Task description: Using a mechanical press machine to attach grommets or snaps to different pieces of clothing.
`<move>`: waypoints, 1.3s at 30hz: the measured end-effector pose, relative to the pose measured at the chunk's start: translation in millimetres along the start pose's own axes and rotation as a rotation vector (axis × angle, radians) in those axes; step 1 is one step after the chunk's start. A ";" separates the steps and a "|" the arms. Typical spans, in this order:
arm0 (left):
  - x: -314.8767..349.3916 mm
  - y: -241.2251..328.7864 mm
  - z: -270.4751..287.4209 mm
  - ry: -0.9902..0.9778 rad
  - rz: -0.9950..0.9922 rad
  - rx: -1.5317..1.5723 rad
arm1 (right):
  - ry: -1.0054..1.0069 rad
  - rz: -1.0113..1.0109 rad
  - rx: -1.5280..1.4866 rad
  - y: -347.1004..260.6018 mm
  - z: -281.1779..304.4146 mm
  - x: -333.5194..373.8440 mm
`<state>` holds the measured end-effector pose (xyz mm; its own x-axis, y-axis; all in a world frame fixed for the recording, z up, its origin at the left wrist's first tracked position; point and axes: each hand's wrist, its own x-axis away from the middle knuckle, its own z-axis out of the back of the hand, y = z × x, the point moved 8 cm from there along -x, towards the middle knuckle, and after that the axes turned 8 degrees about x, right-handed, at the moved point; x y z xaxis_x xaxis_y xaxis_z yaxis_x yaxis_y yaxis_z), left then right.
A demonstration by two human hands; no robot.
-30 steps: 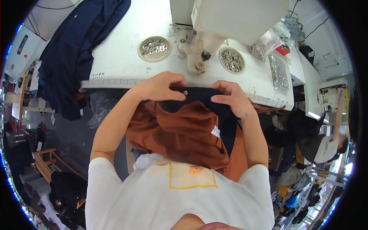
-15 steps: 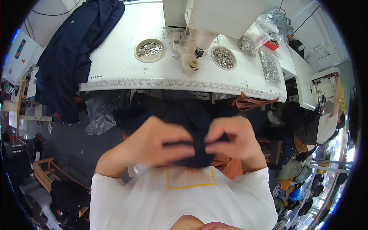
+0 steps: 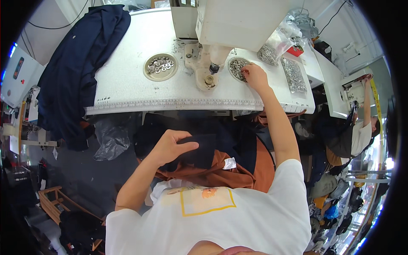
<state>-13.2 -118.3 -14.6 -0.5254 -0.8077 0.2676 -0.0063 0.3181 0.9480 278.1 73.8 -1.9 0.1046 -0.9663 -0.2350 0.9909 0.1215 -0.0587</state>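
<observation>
A dark navy garment (image 3: 204,148) with a rust-brown lining (image 3: 262,168) and a white label lies across my lap below the table edge. My left hand (image 3: 173,146) is closed on the dark cloth, thumb toward the fingers. Stretched forward, my right hand (image 3: 256,77) has its fingertips pinched among small metal snap parts in the right round dish (image 3: 236,68). Whatever lies between those fingertips is too small to make out. Left of that dish stands the pressing machine (image 3: 214,63), its head above a small round die (image 3: 209,80).
Another round dish (image 3: 160,68) holds larger metal pieces. Bags of metal parts (image 3: 293,75) lie at the table's right. A navy garment (image 3: 70,70) drapes over the left end. A ruler strip (image 3: 178,105) runs along the front edge. Another person (image 3: 360,138) works at far right.
My right hand has left the cloth and reached forward into the right dish. My left hand stays with the garment, whose brown lining and label now show spread over my lap.
</observation>
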 end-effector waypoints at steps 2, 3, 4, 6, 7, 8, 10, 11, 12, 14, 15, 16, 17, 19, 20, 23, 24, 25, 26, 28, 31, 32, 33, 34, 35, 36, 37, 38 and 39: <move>1.1 -2.8 2.4 -0.003 0.007 -0.005 | -0.029 0.028 0.042 -3.8 -3.8 -4.5; 1.0 -2.0 2.4 -0.002 0.007 -0.005 | -0.049 0.036 0.086 -4.8 -4.8 -6.5; 1.1 -2.2 3.4 0.012 0.025 0.007 | -0.070 0.044 0.130 -5.4 -6.0 -7.7; 0.2 -4.4 5.2 0.030 0.042 0.021 | -0.068 0.028 0.161 -4.8 -6.0 -7.7; -1.4 -6.2 5.5 0.024 0.027 0.022 | -0.066 0.011 0.191 -4.3 -5.7 -7.5; -2.4 -6.7 5.4 0.019 0.013 0.023 | -0.066 0.015 0.192 -4.7 -4.7 -6.9; -3.0 -5.8 6.2 0.022 0.008 0.009 | -0.004 -0.009 0.130 -6.3 5.8 -4.3; -3.5 -5.3 6.6 0.021 0.004 -0.009 | -0.007 -0.005 0.131 -9.3 8.0 -2.7; -4.6 -5.1 7.0 0.024 0.002 -0.004 | 0.017 -0.110 -0.142 -5.8 15.0 -1.3; -5.2 -7.8 9.5 0.041 0.021 0.014 | 0.031 -0.205 -0.421 -20.1 23.9 4.0; -7.0 -8.9 9.1 0.041 0.024 0.019 | -0.051 -0.266 -0.753 -37.3 22.2 11.8; -7.8 -10.2 8.9 0.043 0.029 0.000 | -0.136 -0.325 -1.088 -56.4 17.9 18.6; -8.9 -11.0 7.6 0.040 0.034 -0.020 | -0.139 -0.332 -1.087 -66.5 21.2 22.5; -10.0 -10.2 5.3 0.023 0.034 -0.001 | -0.271 -0.363 -1.259 -88.5 15.3 27.6; -9.7 -9.3 3.9 0.008 0.028 0.017 | -0.301 -0.379 -1.318 -94.4 16.0 28.7; -9.4 -8.2 3.9 0.008 0.035 0.020 | -0.323 -0.390 -1.421 -99.0 13.6 29.7; -8.9 -9.0 3.4 0.009 0.037 0.021 | -0.325 -0.391 -1.421 -99.6 13.4 30.3; -8.4 -8.3 3.6 0.018 0.022 0.026 | -0.336 -0.402 -1.432 -100.3 12.6 30.9; -7.8 -7.5 3.8 0.028 0.006 0.032 | -0.347 -0.413 -1.443 -100.9 11.5 31.3; -7.0 -6.6 1.1 0.021 0.006 0.037 | -0.360 -0.413 -1.498 -102.3 6.8 30.9; -6.2 -5.4 -0.4 0.014 -0.006 0.026 | -0.388 -0.420 -1.596 -101.6 -1.9 32.2; -5.9 -4.7 -0.5 0.012 -0.016 0.009 | -0.402 -0.430 -1.638 -101.4 -4.0 33.1; -5.4 -4.6 -0.6 0.014 -0.017 0.009 | -0.404 -0.428 -1.638 -101.5 -4.4 34.2; -4.9 -4.9 -0.4 0.020 -0.012 0.020 | -0.416 -0.449 -1.685 -102.2 -5.5 36.9; -4.6 -5.3 -0.2 0.026 -0.008 0.030 | -0.427 -0.470 -1.732 -102.8 -6.9 38.8; -4.3 -6.3 -0.3 0.027 -0.009 0.030 | -0.427 -0.469 -1.732 -103.4 -7.4 39.7; -4.3 -9.0 -0.3 0.026 0.001 0.034 | -0.434 -0.492 -1.823 -106.2 -9.2 40.9; -4.1 -10.7 -0.7 0.025 0.010 0.038 | -0.441 -0.515 -1.914 -109.0 -11.0 42.1; -4.1 -9.6 -1.5 0.024 0.008 0.038 | -0.440 -0.514 -1.913 -109.6 -12.7 43.0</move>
<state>-9.7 -118.8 -24.5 -0.5047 -0.8168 0.2795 -0.0345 0.3426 0.9389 172.9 21.8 -17.9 0.2008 -0.9254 0.3214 -0.3824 -0.3760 -0.8440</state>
